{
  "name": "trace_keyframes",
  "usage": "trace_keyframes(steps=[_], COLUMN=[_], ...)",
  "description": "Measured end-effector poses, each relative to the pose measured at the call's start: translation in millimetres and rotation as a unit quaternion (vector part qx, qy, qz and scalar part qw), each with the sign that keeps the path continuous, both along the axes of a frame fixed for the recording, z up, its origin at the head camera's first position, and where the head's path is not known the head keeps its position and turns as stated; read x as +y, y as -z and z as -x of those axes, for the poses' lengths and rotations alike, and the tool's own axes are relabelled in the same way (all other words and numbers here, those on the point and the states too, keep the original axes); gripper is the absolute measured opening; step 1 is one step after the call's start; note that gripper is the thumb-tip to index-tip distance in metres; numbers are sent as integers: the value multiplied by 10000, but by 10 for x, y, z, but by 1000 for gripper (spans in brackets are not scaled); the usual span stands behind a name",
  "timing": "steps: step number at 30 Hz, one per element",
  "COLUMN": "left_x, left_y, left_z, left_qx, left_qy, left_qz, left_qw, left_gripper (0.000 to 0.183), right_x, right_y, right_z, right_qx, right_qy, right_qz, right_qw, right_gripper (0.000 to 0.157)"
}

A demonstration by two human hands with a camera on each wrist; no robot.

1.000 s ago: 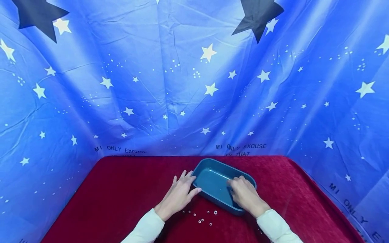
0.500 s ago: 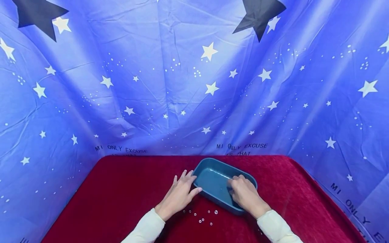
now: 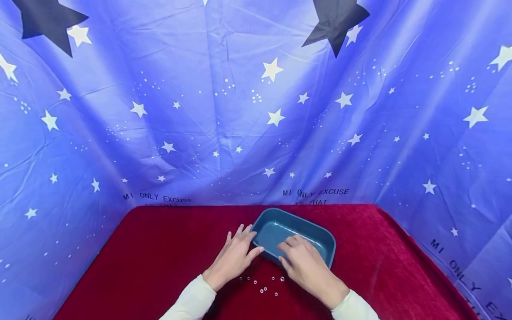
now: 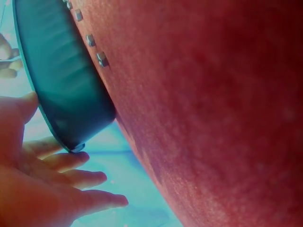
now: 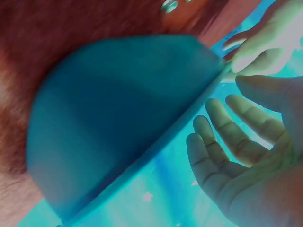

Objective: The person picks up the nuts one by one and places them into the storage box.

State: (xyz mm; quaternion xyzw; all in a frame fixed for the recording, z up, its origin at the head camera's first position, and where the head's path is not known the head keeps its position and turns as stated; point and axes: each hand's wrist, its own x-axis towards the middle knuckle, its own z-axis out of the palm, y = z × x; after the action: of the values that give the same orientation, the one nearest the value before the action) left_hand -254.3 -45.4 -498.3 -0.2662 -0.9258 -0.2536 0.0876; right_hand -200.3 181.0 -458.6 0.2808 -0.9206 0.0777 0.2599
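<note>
A person's left hand [image 3: 233, 257], fingers spread, touches the end of a teal tray [image 3: 269, 236] at its right; the right hand [image 3: 307, 269], fingers apart and loosely bent, hovers over the tray, hiding part of its glossy floor. Small metal nuts [image 3: 265, 289] lie between the wrists on red cloth [image 3: 172, 253]; beyond both hands hangs a star-printed blue backdrop [image 3: 224, 120].

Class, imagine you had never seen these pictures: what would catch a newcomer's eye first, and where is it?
Probably the blue star-printed curtain, filling the upper part of the head view. Below it, a teal tray stands out on the red cloth, the left hand touching its left end and the right hand above its near side. Small nut-like pieces lie scattered nearer the wearer.
</note>
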Motion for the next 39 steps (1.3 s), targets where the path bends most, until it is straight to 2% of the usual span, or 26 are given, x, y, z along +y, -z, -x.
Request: trace_keyframes(steps=[9, 15, 23, 29, 39], left_x=[-15, -16, -11, -12, -9], left_y=[39, 56, 52, 43, 22], left_z=[4, 11, 5, -2, -15], left_qx=[92, 85, 16, -25, -53], left_qy=[-44, -62, -75, -61, -60], left_qz=[68, 88, 174, 165, 154], left_qw=[9999, 9999, 9998, 9998, 9998], left_gripper=[56, 57, 60, 61, 62], right_x=[-202, -294, -362, -390, -446], right_y=[33, 101, 260, 372, 441], right_z=[-183, -268, -305, -306, -308], right_qx=[91, -19, -264, -536, -672], right_qy=[-492, -819, -916, -1038, -1104], right_qz=[-14, -41, -450, -886, -1241], right_qw=[9987, 9966, 9944, 9892, 9838], right_gripper=[20, 21, 18, 17, 18])
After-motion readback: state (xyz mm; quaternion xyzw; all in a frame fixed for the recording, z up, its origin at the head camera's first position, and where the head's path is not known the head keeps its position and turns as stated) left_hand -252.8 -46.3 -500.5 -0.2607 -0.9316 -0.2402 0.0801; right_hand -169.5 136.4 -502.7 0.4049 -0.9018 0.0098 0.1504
